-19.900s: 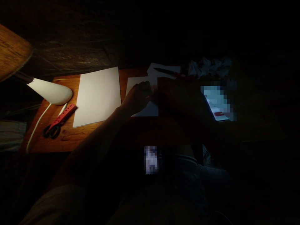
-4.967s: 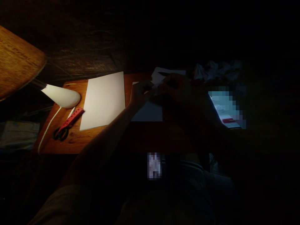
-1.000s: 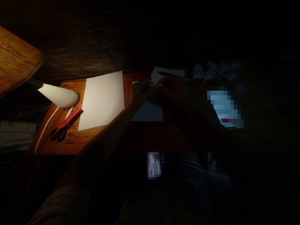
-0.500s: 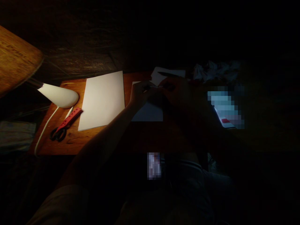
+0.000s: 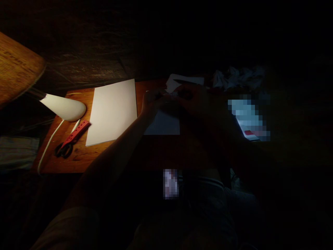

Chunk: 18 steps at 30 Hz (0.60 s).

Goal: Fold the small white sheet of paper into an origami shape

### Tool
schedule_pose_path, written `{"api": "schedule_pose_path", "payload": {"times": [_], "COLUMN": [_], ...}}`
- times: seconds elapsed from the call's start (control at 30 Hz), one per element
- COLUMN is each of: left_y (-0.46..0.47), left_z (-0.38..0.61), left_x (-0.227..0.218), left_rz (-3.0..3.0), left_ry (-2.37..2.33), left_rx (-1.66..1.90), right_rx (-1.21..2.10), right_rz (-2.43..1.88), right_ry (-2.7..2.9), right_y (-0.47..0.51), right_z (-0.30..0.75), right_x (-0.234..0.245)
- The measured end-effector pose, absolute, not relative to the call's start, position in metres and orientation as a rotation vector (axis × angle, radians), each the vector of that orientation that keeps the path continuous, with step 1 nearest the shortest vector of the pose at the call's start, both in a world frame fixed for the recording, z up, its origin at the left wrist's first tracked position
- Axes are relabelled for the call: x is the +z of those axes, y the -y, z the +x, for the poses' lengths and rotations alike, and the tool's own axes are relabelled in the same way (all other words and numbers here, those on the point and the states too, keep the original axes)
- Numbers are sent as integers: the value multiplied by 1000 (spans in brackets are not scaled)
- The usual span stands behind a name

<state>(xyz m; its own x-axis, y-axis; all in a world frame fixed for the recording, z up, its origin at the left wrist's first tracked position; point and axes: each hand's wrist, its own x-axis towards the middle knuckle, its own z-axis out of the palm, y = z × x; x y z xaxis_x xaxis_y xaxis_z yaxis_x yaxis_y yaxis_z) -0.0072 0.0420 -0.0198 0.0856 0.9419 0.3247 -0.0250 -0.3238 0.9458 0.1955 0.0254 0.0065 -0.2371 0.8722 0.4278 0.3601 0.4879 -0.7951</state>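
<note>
Both hands meet over the middle of the table, in deep shadow. The fingers of my left hand [image 5: 152,102] are closed at a small whitish piece [image 5: 173,94], perhaps paper. From the other side my right hand [image 5: 194,99] pinches at the same piece; its fingers are mostly dark. Below them lies a white sheet [image 5: 163,124], partly hidden by the hands. Just behind is another white paper [image 5: 170,81], with a dark, slender pointed shape [image 5: 183,82] across it. Whether my right hand holds that shape, I cannot tell.
A lit lamp [image 5: 63,107] with a wooden shade stands left, its white cord running down. Near it lie black-handled scissors [image 5: 63,150] and a red strip [image 5: 76,132]. A large white sheet [image 5: 111,113] lies left of centre. Crumpled or folded white pieces [image 5: 239,77] and a glowing phone [image 5: 247,119] are right.
The hands stay together at nearly the same place, and the whitish piece between the fingers has shifted slightly. The whole view has moved a little.
</note>
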Motion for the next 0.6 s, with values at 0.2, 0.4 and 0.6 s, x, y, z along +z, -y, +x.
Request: {"api": "schedule_pose_path", "payload": {"times": [0.2, 0.4, 0.6], "left_y": [-46, -43, -41], "left_z": [-7, -6, -4], "left_x": [-23, -21, -16], "left_rz": [1492, 1533, 1531], "left_ry": [-956, -946, -914], "left_rx": [1397, 1382, 1356], "right_rx": [627, 573, 569], "right_rz": [-1099, -1100, -1094], "right_ry": [1824, 1866, 1903], "right_y": [-28, -30, -32], "right_z": [196, 198, 200], "right_x": [4, 2, 4]}}
